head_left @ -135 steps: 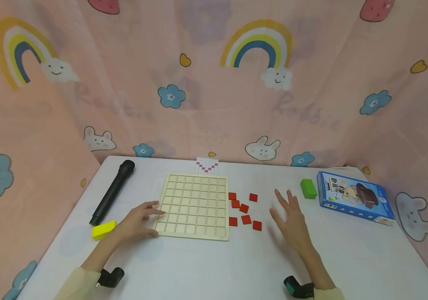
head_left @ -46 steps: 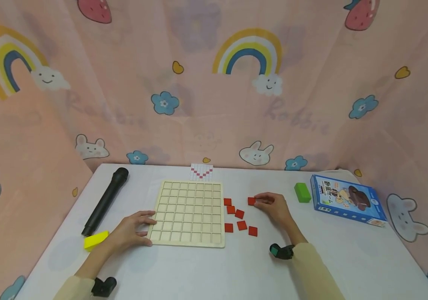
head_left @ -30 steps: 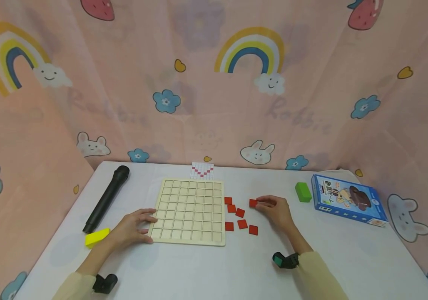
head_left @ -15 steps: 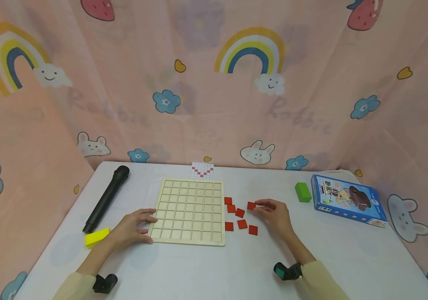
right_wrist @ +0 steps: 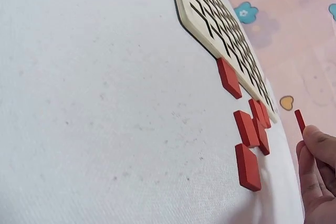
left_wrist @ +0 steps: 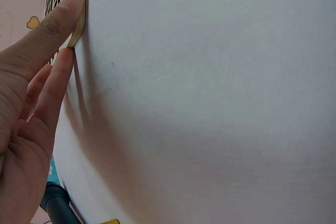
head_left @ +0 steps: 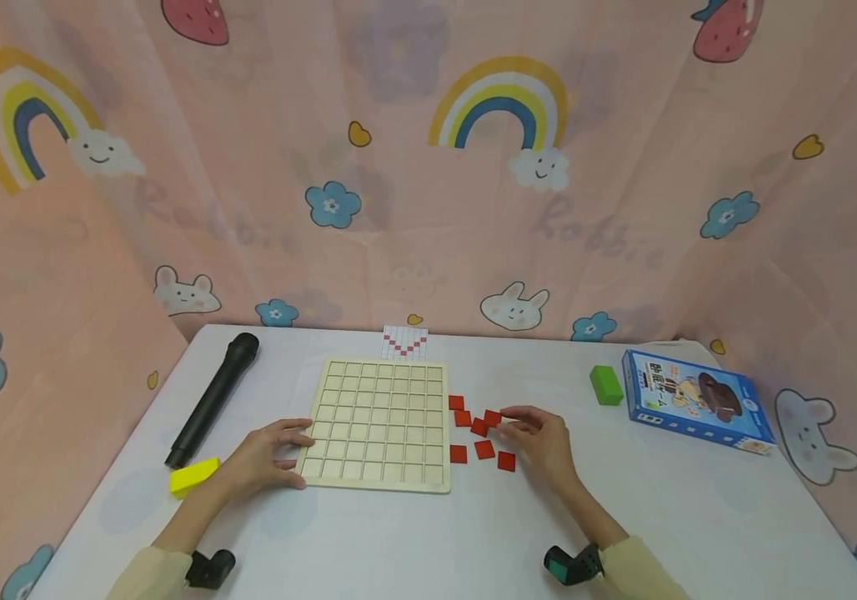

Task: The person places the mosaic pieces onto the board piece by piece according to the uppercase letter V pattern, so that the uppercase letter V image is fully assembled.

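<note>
A pale wooden grid board lies flat on the table, its cells bare. My left hand holds the board at its near left corner, thumb and fingers on the edges, as the left wrist view shows. My right hand pinches a red square tile between thumb and fingertips, lifted off the table. Beside the board's right edge lie several loose red tiles; in the right wrist view one red tile is against the board's edge. Part of the right hand is cut off there.
Behind the board stands a small pattern card with a red V of squares. A black microphone-like stick and a yellow block lie left. A green block and a blue box are at the right.
The right hand came from the right, took hold of the farthest right red tile, and has moved it left and nearer, towards the other tiles. The left hand stays at the board.
</note>
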The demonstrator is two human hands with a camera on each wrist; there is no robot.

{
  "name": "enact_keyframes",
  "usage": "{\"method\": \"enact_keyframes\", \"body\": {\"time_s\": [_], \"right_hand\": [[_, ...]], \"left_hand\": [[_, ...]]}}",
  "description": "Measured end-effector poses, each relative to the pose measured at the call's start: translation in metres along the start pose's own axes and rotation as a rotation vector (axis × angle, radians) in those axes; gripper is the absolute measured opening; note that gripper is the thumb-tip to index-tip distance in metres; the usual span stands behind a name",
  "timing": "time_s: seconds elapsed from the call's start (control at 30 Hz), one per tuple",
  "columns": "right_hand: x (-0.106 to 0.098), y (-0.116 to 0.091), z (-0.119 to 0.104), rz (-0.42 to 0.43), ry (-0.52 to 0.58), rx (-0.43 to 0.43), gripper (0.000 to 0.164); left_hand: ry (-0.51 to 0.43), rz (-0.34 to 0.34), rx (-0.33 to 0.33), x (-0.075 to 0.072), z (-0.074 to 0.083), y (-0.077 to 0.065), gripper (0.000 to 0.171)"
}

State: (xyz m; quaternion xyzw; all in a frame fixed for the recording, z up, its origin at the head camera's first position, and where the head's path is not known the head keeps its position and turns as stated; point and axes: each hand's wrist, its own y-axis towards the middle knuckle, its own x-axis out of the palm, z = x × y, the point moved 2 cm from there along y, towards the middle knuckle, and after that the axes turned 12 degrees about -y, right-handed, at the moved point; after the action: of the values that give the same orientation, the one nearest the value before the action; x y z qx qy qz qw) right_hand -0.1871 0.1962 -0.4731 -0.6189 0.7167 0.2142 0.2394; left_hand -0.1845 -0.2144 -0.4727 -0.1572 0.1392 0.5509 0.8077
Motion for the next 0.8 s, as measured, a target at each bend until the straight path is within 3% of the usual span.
{"method": "enact_keyframes", "body": {"time_s": [0.5, 0.8], "right_hand": [[0.023, -0.013, -0.017, 0.023, 0.014, -0.076, 0.027], [0.047, -0.023, -0.021, -0.009, 0.093, -0.113, 0.025]], "left_hand": [[0.031, 0.011, 0.008, 0.0, 0.001, 0.0, 0.057], [0.04, 0.012, 0.018, 0.0, 0.0, 0.0, 0.056]]}}
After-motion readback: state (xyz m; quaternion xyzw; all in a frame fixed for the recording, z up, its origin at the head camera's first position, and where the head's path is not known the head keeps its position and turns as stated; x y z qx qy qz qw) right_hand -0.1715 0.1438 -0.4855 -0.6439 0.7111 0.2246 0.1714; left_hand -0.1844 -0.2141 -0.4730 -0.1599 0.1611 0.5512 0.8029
